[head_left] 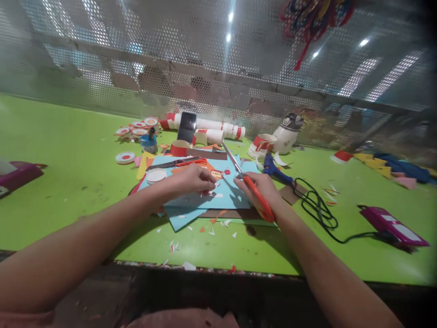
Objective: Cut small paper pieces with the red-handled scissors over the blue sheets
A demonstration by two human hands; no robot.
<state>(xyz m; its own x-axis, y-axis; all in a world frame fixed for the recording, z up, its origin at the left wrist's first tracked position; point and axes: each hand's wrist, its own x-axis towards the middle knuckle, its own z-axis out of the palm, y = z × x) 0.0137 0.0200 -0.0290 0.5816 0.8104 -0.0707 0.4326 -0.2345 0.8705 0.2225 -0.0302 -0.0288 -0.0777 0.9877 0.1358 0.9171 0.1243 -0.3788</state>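
My right hand point(262, 187) grips a pair of scissors point(254, 193) by the orange handles, and their metal blades point up and away over the paper. Opposite it, my left hand point(195, 179) has its fingers drawn together above light-blue paper sheets point(239, 196). Whatever those fingertips pinch is too small to make out. Just beyond them lie a small red cut-out point(227, 171) and an orange paper piece point(215, 174) with a pale patterned strip. A white round disc point(156, 176) rests beside my left wrist, near a second pair of scissors point(177, 163).
White-and-red paper tubes point(218, 125), a dark phone-like slab point(187, 126) and a bottle point(287, 132) stand at the back. A blue glue gun point(273, 168) lies right, its cord near a purple power strip point(392, 225). Paper scraps point(211, 230) litter the green table's front.
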